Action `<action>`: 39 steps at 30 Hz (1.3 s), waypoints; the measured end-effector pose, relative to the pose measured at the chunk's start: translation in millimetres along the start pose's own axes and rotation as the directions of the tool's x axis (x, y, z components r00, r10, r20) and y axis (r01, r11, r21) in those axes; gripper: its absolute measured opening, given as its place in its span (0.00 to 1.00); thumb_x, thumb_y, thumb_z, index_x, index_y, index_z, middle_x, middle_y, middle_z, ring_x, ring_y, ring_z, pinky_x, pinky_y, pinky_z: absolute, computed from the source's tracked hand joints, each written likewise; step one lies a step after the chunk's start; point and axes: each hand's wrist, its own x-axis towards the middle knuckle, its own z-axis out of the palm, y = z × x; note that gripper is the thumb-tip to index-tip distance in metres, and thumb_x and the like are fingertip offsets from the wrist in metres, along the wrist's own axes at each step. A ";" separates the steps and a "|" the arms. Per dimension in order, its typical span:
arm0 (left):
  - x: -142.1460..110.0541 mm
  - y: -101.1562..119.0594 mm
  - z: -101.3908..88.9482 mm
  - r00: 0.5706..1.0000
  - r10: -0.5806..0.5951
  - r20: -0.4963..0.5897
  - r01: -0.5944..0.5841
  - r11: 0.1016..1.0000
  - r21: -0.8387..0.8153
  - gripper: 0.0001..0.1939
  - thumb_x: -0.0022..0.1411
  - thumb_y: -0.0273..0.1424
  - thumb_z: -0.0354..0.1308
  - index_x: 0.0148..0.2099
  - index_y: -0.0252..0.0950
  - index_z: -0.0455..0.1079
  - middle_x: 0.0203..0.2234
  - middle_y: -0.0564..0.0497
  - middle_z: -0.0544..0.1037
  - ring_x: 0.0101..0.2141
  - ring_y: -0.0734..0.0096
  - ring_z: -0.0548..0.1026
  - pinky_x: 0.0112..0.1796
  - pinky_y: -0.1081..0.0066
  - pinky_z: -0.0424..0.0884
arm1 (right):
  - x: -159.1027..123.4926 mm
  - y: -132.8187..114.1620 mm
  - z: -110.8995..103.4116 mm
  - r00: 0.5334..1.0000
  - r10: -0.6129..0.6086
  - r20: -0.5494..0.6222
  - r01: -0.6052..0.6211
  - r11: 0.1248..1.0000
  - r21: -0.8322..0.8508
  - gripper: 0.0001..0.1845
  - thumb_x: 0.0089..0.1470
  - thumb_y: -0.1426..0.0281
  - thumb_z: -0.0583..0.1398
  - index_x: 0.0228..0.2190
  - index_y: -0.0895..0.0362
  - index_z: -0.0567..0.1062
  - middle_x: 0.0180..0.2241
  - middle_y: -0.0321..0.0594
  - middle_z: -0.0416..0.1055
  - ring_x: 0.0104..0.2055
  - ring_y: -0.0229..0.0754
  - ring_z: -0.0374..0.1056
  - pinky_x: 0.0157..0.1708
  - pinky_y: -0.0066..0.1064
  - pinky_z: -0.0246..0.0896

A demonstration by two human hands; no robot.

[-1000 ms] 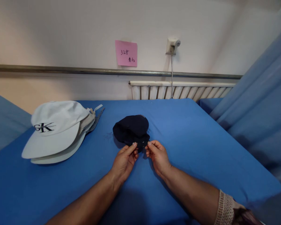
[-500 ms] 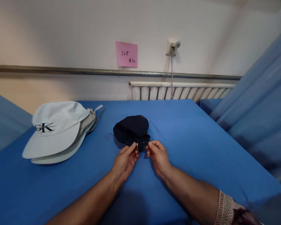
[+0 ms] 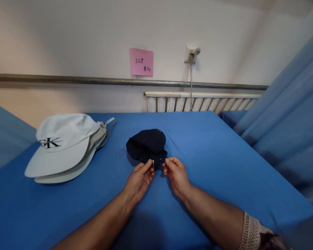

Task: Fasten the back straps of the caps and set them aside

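Note:
A dark navy or black cap [image 3: 147,142] lies on the blue-covered table [image 3: 214,149], its near edge pinched in both hands. My left hand [image 3: 141,178] is closed, thumb and fingers on the band beside a small white tag. On the other side, my right hand [image 3: 176,173] pinches the near right part of the band, a short way from the left. Much of the cap's near edge is hidden behind the fingers. To the left sits a stack of caps, with a white cap [image 3: 65,132] bearing black letters on top.
Behind the table, a metal rail [image 3: 101,80] and a white radiator [image 3: 172,102] run along the wall. A pink note [image 3: 141,62] is stuck above the rail. A cord hangs from a wall socket [image 3: 191,55]. Blue curtains [image 3: 289,114] flank the right side.
Almost nothing differs. Both hands keep their pinch on the dark cap's band, and the whole view has shifted very slightly downward.

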 end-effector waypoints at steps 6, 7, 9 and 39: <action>-1.5 1.8 1.9 1.000 0.015 -0.001 -0.015 1.000 0.000 0.05 0.57 0.20 0.64 0.29 0.30 0.72 0.22 0.53 0.74 0.22 0.80 0.72 0.24 0.79 0.71 | -0.1 0.7 1.1 1.000 0.012 -0.012 -0.011 1.000 0.008 0.15 0.45 0.59 0.67 0.25 0.56 0.71 0.24 0.33 0.70 0.21 0.32 0.60 0.23 0.26 0.53; -1.4 1.6 1.7 1.000 0.009 0.003 -0.009 1.000 -0.007 0.06 0.56 0.20 0.64 0.29 0.30 0.71 0.22 0.53 0.74 0.23 0.79 0.73 0.24 0.79 0.71 | 0.0 1.1 1.1 1.000 0.011 -0.008 -0.011 1.000 0.006 0.15 0.45 0.59 0.67 0.25 0.56 0.71 0.24 0.33 0.70 0.21 0.32 0.60 0.23 0.26 0.54; -1.1 0.8 1.0 1.000 -0.008 0.014 0.008 1.000 -0.021 0.06 0.56 0.21 0.65 0.29 0.32 0.71 0.23 0.53 0.75 0.24 0.77 0.75 0.25 0.78 0.73 | 0.0 1.9 0.7 1.000 -0.001 0.008 0.001 1.000 -0.009 0.15 0.46 0.58 0.67 0.25 0.56 0.72 0.25 0.33 0.70 0.22 0.32 0.61 0.23 0.27 0.54; -11.1 28.4 8.7 0.995 -0.024 0.095 0.031 0.996 -0.078 0.10 0.64 0.17 0.52 0.32 0.29 0.73 0.26 0.46 0.80 0.26 0.73 0.79 0.29 0.76 0.79 | 27.8 -29.0 -4.4 0.499 -0.584 0.640 0.791 0.006 -0.611 0.13 0.58 0.77 0.52 0.42 0.52 0.71 0.49 0.45 0.71 0.54 0.47 0.64 0.54 0.45 0.56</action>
